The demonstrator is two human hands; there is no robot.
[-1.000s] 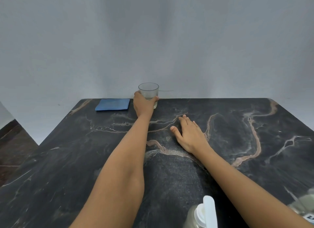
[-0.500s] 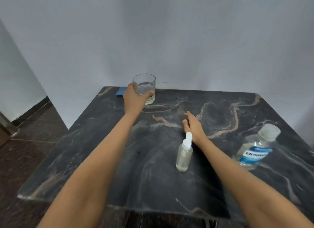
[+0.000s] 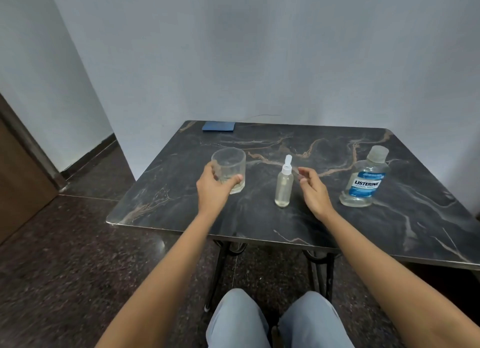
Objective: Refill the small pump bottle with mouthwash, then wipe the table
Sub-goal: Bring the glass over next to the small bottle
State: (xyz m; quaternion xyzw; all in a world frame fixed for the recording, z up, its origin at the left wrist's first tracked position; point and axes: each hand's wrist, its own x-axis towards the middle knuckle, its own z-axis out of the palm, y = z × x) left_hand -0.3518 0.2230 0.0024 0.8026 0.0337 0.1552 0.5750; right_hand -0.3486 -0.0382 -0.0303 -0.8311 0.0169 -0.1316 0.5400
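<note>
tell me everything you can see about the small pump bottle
The small pump bottle is a slim, clear, plastic-looking cylinder with a white collar and a white pump head on top. It stands upright on the dark marble table, between the glass and the mouthwash bottle. Only a little pale liquid shows at its bottom. The right hand is beside it, not touching.

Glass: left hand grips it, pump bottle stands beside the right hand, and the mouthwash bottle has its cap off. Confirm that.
Not quite: the head view shows the cap on the mouthwash bottle. Otherwise right: left hand grips the glass, and the pump bottle stands beside the right hand.
</note>
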